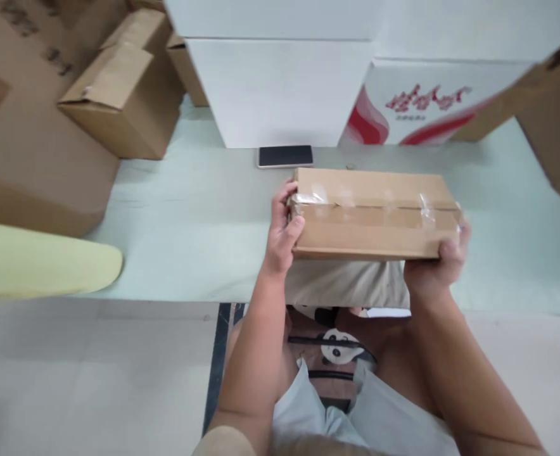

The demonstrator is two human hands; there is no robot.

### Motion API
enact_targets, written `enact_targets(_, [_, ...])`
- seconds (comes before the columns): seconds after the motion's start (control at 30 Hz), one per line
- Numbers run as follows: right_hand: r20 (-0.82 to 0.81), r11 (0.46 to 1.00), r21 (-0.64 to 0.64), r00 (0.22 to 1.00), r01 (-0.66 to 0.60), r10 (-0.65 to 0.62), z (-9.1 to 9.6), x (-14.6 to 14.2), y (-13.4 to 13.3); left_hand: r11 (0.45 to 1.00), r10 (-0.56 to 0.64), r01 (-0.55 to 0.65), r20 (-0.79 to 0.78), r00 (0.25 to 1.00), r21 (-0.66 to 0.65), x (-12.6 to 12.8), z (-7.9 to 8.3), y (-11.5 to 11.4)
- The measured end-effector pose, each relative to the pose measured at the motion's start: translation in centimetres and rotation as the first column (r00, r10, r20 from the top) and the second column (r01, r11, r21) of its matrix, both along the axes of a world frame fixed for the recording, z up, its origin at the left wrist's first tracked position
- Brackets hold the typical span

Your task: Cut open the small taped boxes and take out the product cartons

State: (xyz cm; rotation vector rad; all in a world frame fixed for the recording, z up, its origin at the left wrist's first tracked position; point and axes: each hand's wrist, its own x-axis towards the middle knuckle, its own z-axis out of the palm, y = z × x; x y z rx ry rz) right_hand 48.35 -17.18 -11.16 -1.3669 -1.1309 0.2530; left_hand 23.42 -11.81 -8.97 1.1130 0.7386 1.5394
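A flat brown cardboard box [372,212], sealed along its top with clear tape, is held above the pale green mat [180,228] in front of me. My left hand [284,228] grips its left end, fingers curled over the taped edge. My right hand [439,256] clasps its right near corner from below and behind. A beige cloth or bag [346,283] lies just under the box.
A dark phone [284,156] lies on the mat beyond the box. Brown cartons [123,95] are stacked at the left, white boxes [280,88] and a red-printed box [417,104] at the back, another brown carton [555,107] at the right. A pale yellow object [42,259] juts in from the left.
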Motion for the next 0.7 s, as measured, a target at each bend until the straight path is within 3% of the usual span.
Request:
enact_targets(0.13, [-0.01, 0.998, -0.058, 1.0, 0.012, -0.012, 0.1, 1.5, -0.3, 0.999, -0.013, 0.016, 0.067, 0.998, -0.037, 2.4, 0.1, 1.0])
enact_targets(0.3, [-0.025, 0.956, -0.294, 0.999, 0.018, -0.026, -0.6, 4.6, -0.8, 0.999, -0.028, 0.029, 0.05, 0.998, -0.019, 2.6, 0.8, 2.0])
enact_targets(0.37, [0.113, 0.911, -0.397, 0.991, 0.114, -0.075, -1.0, 6.8, -1.0, 1.0, -0.03, 0.029, 0.029, 0.999, 0.011, 2.8, 1.1, 2.1])
enact_targets(0.43, [0.314, 0.816, -0.518, 0.944, 0.255, -0.095, -1.3, 8.9, -1.2, 0.999, -0.02, 0.019, 0.009, 1.0, 0.035, 3.1, 1.3, 2.0])
enact_targets(0.53, [0.465, 0.696, -0.629, 0.885, 0.345, -0.018, -1.8, 11.2, -1.2, 0.998, 0.037, -0.035, -0.025, 0.999, 0.056, 3.6, 1.2, 1.2])
enact_targets(0.7, [0.45, 0.671, -0.668, 0.893, 0.32, 0.022, -1.8, 12.2, -0.9, 0.996, 0.083, -0.08, -0.073, 0.994, 0.033, 5.1, 1.1, -0.5])
